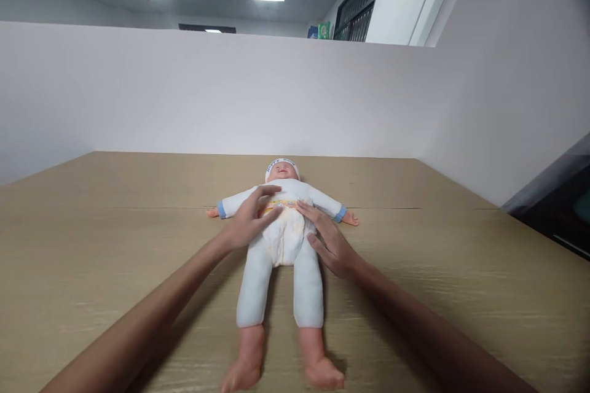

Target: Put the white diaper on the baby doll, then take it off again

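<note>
A baby doll (308, 295) lies on its back on the wooden table, head at the far end and bare feet toward me. It wears a white suit with blue cuffs and a white printed cap (283, 161). Over the suit sits a white diaper (284, 239) with a coloured waistband. My left hand (250, 216) rests at the left side of the diaper's waist, thumb and fingers apart. On the opposite side, my right hand (332, 241) has its fingers stretched out against the waist and hip. Neither hand visibly grips anything.
The pale wooden table (138, 227) has a seam across it. A white partition (207, 92) stands behind, and a white wall (516, 73) rises on the right. A dark object with a glossy surface (557, 209) is at the right edge.
</note>
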{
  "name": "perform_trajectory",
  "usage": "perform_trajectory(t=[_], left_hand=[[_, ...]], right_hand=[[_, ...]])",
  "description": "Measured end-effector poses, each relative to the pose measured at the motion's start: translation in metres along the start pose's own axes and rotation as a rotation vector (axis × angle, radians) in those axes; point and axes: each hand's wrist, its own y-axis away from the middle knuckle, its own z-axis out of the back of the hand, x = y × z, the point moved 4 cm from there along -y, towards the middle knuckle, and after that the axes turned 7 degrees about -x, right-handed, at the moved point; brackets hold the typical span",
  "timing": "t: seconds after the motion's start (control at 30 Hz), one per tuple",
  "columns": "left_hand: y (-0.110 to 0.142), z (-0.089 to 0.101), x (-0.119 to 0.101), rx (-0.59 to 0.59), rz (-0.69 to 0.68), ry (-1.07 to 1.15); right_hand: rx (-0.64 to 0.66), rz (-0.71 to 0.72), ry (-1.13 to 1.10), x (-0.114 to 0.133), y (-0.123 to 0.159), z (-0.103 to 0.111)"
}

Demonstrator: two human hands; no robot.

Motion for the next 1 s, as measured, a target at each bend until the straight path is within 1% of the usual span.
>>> perform_trajectory(t=[0.07,0.1,0.17,0.23,0.33,0.43,0.5,0.57,0.6,0.67,0.77,0.83,0.9,1.0], left_hand=[[0.020,0.020,0.021,-0.098,0.026,-0.108],[0.030,0.028,0.032,-0.121,0.032,-0.162],[0.046,0.041,0.051,-0.124,0.039,-0.222],[0.055,0.049,0.064,-0.114,0.041,-0.261],[0.059,0.054,0.071,-0.136,0.033,-0.389],[0.060,0.050,0.069,-0.108,0.050,-0.590],[0.063,0.046,0.068,-0.063,0.085,-0.712],[0.067,0.044,0.067,-0.051,0.138,-0.751],[0.068,0.045,0.068,-0.066,0.177,-0.715],[0.068,0.047,0.070,-0.106,0.274,-0.568],[0.065,0.053,0.073,-0.153,0.403,-0.356],[0.060,0.056,0.072,-0.170,0.427,-0.273],[0.052,0.056,0.066,-0.187,0.418,-0.179],[0.038,0.047,0.053,-0.192,0.392,-0.057]], right_hand=[[-0.004,0.012,0.023,0.001,0.001,0.001],[-0.013,0.017,0.037,0.002,0.002,0.002],[-0.053,0.028,0.068,0.007,0.000,0.004],[-0.116,0.032,0.102,0.017,-0.006,0.006],[-0.202,0.049,0.157,0.041,-0.025,0.005],[-0.250,0.059,0.227,0.067,-0.053,-0.005],[-0.234,0.023,0.272,0.075,-0.072,-0.017],[-0.172,-0.041,0.323,0.074,-0.089,-0.033],[-0.127,-0.081,0.351,0.070,-0.096,-0.040],[-0.033,-0.172,0.404,0.058,-0.105,-0.052],[0.067,-0.281,0.454,0.041,-0.110,-0.060],[0.089,-0.319,0.475,0.036,-0.110,-0.062],[0.099,-0.336,0.491,0.036,-0.110,-0.063],[0.108,-0.323,0.488,0.040,-0.108,-0.061]])
